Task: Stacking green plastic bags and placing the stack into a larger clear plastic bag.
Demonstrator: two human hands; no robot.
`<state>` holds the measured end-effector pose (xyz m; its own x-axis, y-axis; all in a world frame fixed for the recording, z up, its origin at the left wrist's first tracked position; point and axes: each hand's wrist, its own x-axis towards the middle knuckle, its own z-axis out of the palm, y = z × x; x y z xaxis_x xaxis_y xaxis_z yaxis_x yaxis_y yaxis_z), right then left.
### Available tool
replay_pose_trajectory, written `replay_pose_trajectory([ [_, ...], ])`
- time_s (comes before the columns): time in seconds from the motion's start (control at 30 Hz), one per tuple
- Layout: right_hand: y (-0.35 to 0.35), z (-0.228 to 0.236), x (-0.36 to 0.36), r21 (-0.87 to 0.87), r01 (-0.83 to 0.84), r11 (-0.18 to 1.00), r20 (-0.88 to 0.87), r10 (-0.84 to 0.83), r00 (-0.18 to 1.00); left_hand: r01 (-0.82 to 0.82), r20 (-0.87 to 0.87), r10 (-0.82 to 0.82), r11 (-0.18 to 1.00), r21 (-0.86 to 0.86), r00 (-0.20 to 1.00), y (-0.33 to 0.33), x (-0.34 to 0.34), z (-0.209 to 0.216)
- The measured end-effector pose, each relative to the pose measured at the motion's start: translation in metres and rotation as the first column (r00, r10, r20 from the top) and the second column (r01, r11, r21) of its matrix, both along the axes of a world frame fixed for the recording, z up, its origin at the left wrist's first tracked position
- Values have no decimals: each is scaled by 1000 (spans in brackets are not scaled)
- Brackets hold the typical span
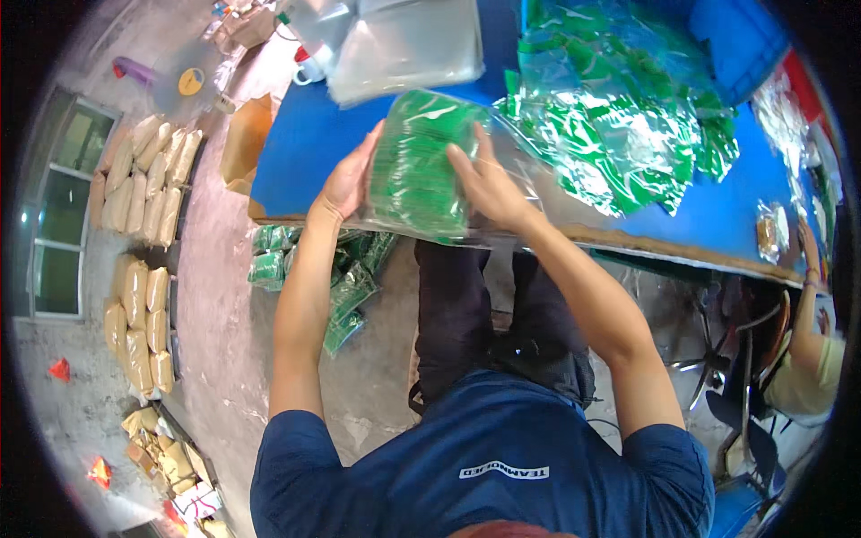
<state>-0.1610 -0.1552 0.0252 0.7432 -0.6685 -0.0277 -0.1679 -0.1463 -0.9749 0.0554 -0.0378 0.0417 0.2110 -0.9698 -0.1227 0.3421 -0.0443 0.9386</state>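
Observation:
A clear plastic bag of green packets [414,170], stacked in a thick block, lies between my hands at the near edge of the blue-topped table. My left hand [348,179] grips its left side, with the fingers partly hidden behind and under it. On the right, my right hand [493,186] holds the bag's side, its thumb and fingertips pressed on the clear film. The loose end of the bag spreads out to the right beneath this hand. Beyond the bag lies a stack of flat clear bags [408,54].
Loose shiny green packets [619,117] are heaped at the table's right, beside a blue bin [740,45]. Filled green bags [345,287] lie on the floor near my legs. A cardboard box [248,143] stands left of the table. Another person's arm [812,260] shows far right.

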Motion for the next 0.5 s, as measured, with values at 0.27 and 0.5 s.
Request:
replay_pose_trajectory([
  [0.27,27,-12,-23,346,-165,924,204,97,974,19,433,-42,998,59,900,-3,-7,5],
  [0.5,19,-28,-33,22,-193,981,424,166,891,213,700,-254,966,147,668,-28,11,17],
])
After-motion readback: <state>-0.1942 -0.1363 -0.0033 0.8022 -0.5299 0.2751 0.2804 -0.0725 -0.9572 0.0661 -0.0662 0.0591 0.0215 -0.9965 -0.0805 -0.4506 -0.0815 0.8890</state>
